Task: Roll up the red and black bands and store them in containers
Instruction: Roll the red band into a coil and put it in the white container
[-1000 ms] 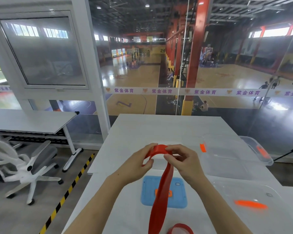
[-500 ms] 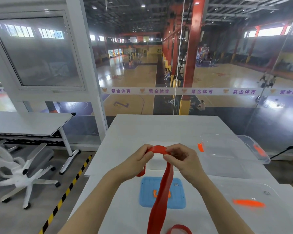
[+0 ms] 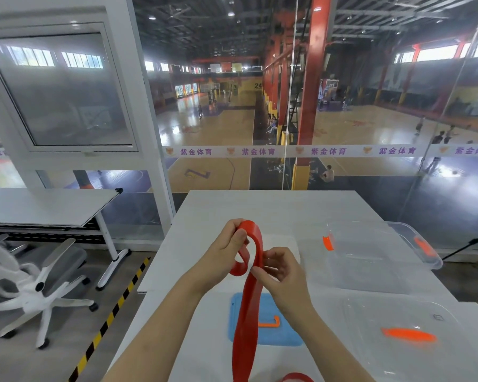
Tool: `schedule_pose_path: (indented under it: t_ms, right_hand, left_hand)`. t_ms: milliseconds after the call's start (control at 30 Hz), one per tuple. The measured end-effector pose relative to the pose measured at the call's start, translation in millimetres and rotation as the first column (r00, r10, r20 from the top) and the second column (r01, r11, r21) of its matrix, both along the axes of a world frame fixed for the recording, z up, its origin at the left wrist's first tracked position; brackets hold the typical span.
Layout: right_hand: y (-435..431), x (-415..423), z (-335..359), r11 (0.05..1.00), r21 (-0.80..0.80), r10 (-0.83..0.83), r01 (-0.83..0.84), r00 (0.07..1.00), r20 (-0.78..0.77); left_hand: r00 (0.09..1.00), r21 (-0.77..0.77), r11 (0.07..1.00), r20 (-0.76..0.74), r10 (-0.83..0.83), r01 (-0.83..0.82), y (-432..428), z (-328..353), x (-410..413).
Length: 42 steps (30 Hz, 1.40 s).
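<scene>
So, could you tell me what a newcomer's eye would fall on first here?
The bright red band stands out, looped at its top between the left hand and the right hand above the white table, its length hanging down toward the viewer. Beneath it lies a blue pad, with clear containers to its right; beyond the table spreads a basketball hall.

Glass wall [image 3: 342, 172] overlooks basketball courts [image 3: 218, 128] (ceiling lamps [image 3: 231, 14] lit); white chair [image 3: 39, 285], folding desk [image 3: 47, 205] left; figures [image 3: 439, 139] blurred, perhaps players

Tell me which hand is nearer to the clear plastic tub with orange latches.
Right. The right hand, pinching the flat red elastic band, is just left of the clear plastic tub; the left hand grips the band's loop farther left.
</scene>
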State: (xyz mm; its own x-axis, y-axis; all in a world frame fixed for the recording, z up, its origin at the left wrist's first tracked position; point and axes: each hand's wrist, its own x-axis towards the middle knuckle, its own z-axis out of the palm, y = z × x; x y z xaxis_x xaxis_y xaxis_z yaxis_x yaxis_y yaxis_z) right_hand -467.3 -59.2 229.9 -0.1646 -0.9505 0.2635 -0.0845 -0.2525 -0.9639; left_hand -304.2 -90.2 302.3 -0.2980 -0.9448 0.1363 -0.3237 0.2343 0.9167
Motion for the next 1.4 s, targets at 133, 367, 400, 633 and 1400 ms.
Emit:
schedule_pose_path:
  t_ms: [133, 367, 400, 633, 1400]
  right_hand:
    - [-1.8, -6.5, 6.2, 0.998, -0.049, -0.031, 0.035, 0.997, 0.074]
    - [-0.8, -9.3, 10.9, 0.997, -0.068, -0.040, 0.042, 0.999, 0.029]
    - [-1.0, -9.0, 10.7, 0.997, -0.067, -0.041, 0.043, 0.999, 0.035]
    - [-1.1, -6.7, 9.8, 0.997, -0.075, -0.032, 0.036, 0.998, 0.056]
    - [-0.3, -7.5, 8.1, 0.992, -0.078, -0.089, 0.095, 0.993, 0.072]
  left_hand:
    - [0.996, -0.022, 0.997, -0.056, 0.073, -0.075, -2.9, -2.3, 4.9]
    - [0.980, 0.007, 0.994, -0.168, 0.108, -0.108, -5.8, -5.1, -4.5]
    - [0.976, 0.012, 0.994, -0.188, 0.108, -0.108, -6.3, -7.2, -7.0]
    - [0.906, 0.113, 0.982, -0.382, 0.181, -0.148, -5.6, -10.1, -20.2]
    - [0.907, 0.066, 0.993, -0.405, 0.114, -0.096, -2.3, -5.9, -32.6]
